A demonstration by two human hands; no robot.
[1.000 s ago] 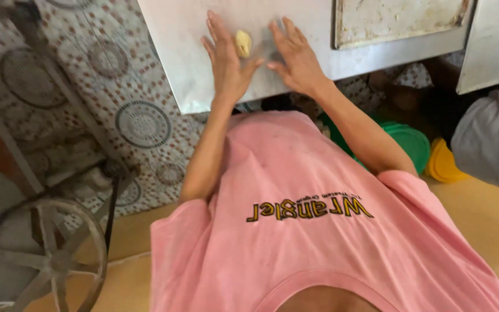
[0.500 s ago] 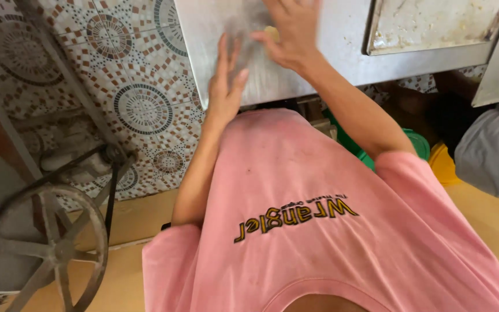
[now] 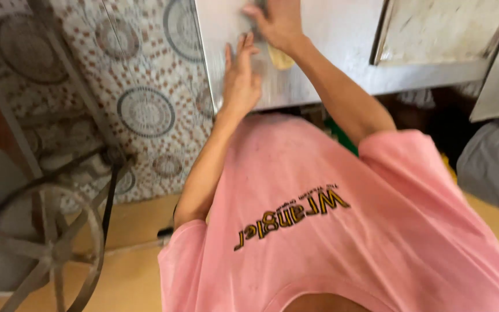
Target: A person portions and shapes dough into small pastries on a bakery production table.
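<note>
My left hand (image 3: 241, 78) lies flat and open on the metal table top (image 3: 330, 69), close to its left edge, fingers pointing away from me. My right hand (image 3: 278, 23) rests further back on the same surface, its fingers partly cut off by the top of the frame. A small pale yellow piece of dough (image 3: 281, 58) shows just under the heel of my right hand and beside my left fingertips. The hand covers part of the dough; it presses down on it rather than gripping it. My pink shirt (image 3: 330, 231) fills the lower half of the view.
A worn rectangular tray (image 3: 440, 29) sits on the table to the right. Patterned floor tiles (image 3: 145, 110) lie to the left, with a metal wheel on a frame (image 3: 53, 248) at lower left. Something green (image 3: 339, 133) shows under the table, and grey cloth (image 3: 492, 167) at right.
My right hand has slid forward and left over the dough, which now shows at its heel. My left hand has moved closer to the table's edge. The view has shifted to the left.
</note>
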